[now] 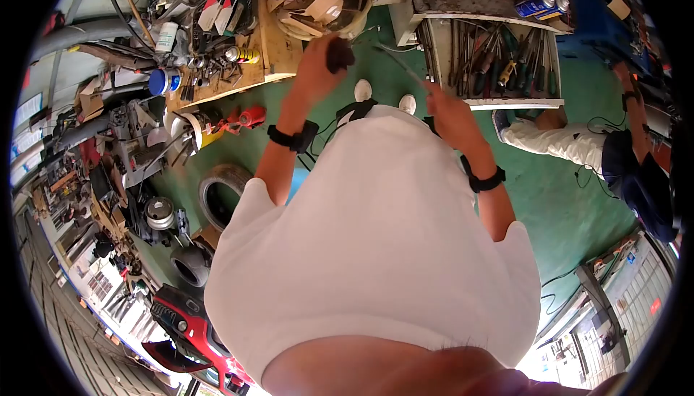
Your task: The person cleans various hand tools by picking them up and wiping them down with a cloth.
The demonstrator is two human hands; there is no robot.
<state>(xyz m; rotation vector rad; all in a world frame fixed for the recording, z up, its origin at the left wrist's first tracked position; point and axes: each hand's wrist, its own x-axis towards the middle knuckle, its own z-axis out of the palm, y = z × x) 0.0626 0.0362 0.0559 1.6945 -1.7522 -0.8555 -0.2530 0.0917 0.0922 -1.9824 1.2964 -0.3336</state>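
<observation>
My left hand is closed round a dark, crumpled lump like a rag, close to the wooden bench's edge. In my right hand is a long thin metal tool, its shaft slanting up and left towards the other hand. The grip end is hidden in my fingers, so its exact kind does not show. Shaft and dark lump are apart. Just beyond my right hand, an open drawer holds several screwdrivers and other long-handled tools.
A round basin of cardboard scraps sits on the wooden bench. Spray cans stand on the cabinet above the drawer. A tyre lies at left on the green floor. A co-worker is at the right, with cables nearby.
</observation>
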